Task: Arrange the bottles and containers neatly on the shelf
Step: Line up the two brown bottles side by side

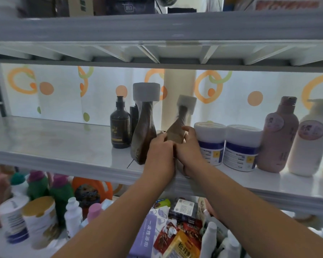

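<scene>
On the white shelf (63, 146) both my hands grip the base of a brown twisted bottle (181, 120) with a white cap; it is blurred and tilts right. My left hand (160, 151) wraps its left side and my right hand (189, 146) its right side. A matching upright brown twisted bottle (145, 127) stands just left of it, touching my left hand. Behind that stands a dark pump bottle (120, 125). To the right are two white jars with blue labels (210, 142) (241, 148), a pink bottle (278, 135) and a white pump bottle (309, 138).
The shelf's left half is bare. An upper shelf (157, 25) hangs close overhead. Below, a lower level is crowded with green bottles (60, 190), an orange jug (90, 190), tins (41, 216), small white bottles (73, 215) and snack packets (175, 235).
</scene>
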